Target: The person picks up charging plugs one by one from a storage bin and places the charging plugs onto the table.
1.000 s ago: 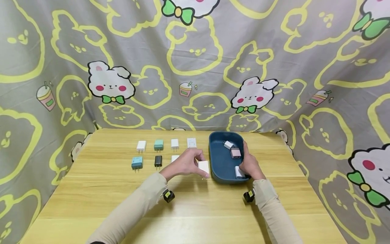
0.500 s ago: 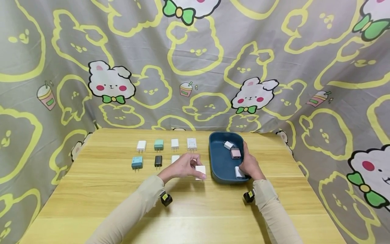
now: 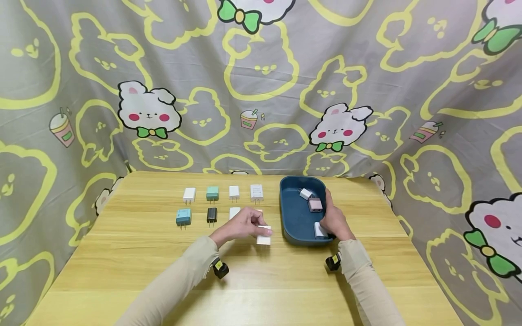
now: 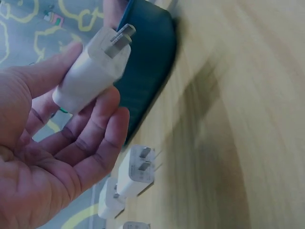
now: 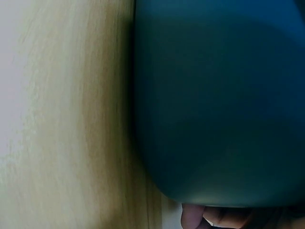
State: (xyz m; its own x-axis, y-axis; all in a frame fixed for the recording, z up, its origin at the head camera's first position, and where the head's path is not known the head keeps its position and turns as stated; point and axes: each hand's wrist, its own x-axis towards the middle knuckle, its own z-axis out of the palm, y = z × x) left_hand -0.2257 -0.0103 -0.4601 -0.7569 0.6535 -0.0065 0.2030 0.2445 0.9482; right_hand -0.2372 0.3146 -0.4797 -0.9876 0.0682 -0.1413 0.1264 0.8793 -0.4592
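My left hand [image 3: 243, 223] pinches a white plug charger [image 3: 263, 236] between thumb and fingers, held over the table in front of the laid-out chargers. In the left wrist view, the charger's [image 4: 90, 69] two flat prongs point away from the palm. On the right, my right hand [image 3: 337, 222] grips the right side wall of a dark blue bin [image 3: 297, 224]. Inside the bin lie a small white charger [image 3: 306, 194], a pink charger [image 3: 315, 205] and another white charger [image 3: 320, 231] by the thumb. The right wrist view is mostly filled by the bin's outer wall [image 5: 214, 119].
Two rows of chargers lie left of the bin. The back row has a green charger [image 3: 212, 194] among white ones; the front row includes a blue charger [image 3: 183, 217], a black charger [image 3: 211, 215] and a white charger [image 3: 234, 213]. A patterned curtain [image 3: 277, 108] stands behind the table.
My left hand has drawn left and toward the body with the white charger, away from the bin, and the charger has tilted. The right hand stays on the bin.
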